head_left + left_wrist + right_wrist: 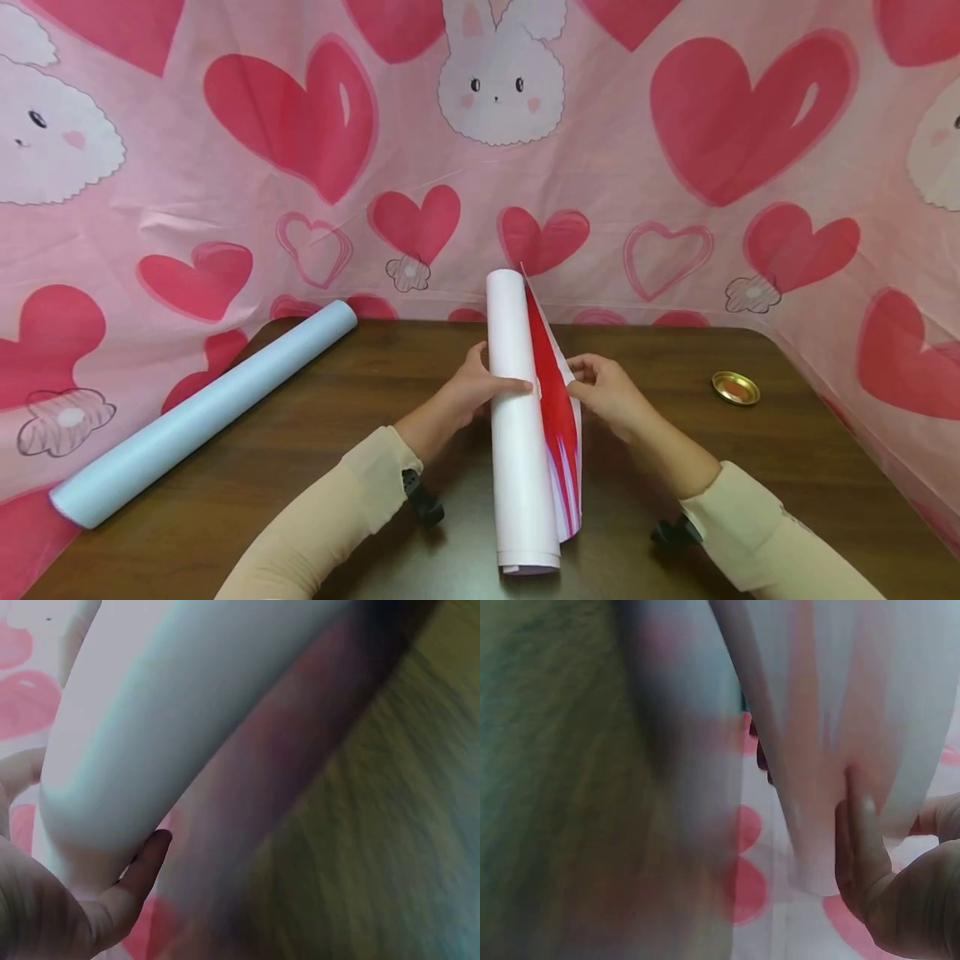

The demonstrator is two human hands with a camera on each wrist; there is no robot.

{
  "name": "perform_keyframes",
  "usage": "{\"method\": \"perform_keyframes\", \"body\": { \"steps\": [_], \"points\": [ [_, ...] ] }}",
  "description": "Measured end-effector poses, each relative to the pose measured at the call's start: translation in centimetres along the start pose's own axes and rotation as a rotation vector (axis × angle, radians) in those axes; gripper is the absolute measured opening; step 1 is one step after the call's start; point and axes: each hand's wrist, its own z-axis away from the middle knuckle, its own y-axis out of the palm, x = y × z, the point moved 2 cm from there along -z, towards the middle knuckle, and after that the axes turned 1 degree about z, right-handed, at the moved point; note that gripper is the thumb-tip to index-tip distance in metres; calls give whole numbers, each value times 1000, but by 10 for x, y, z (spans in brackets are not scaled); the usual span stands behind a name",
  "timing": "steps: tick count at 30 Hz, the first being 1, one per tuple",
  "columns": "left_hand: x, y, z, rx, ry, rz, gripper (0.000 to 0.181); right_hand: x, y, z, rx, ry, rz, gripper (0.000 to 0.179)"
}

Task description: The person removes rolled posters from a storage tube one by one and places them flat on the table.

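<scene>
A white paper roll (519, 467) stands lengthwise in front of me, held just over the dark table. Its loose flap (562, 417) opens toward the right and shows a red painted inner side with purple-white streaks low down. My left hand (467, 390) grips the rolled part, thumb across the front and fingers behind. In the left wrist view, fingers of that left hand (45, 900) wrap the white roll (157, 712). My right hand (615, 398) pinches the flap's edge between thumb and fingers. The right wrist view shows this right hand (907, 900) on the thin, translucent sheet (907, 690).
A long pale-blue roll (202, 417) lies diagonally along the left side of the brown wooden table (390, 367). A small gold dish (736, 388) sits at the right. A pink cloth (420, 158) with hearts and rabbits hangs behind and around the table.
</scene>
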Motion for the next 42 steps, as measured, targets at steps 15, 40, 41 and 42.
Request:
{"method": "perform_keyframes", "body": {
  "steps": [15,40,41,42],
  "points": [
    [-14,-3,8,311,692,-1160,39,-21,-1,-7,98,84,144,41],
    [-20,-41,29,291,583,-1491,46,-44,-68,-8,168,38,184,57],
    [-18,-43,28,297,572,-1490,48,-44,-71,-7,163,40,191,57],
    [-17,-46,28,312,567,-1488,47,-44,-74,-6,160,41,196,57]
  ]
}}
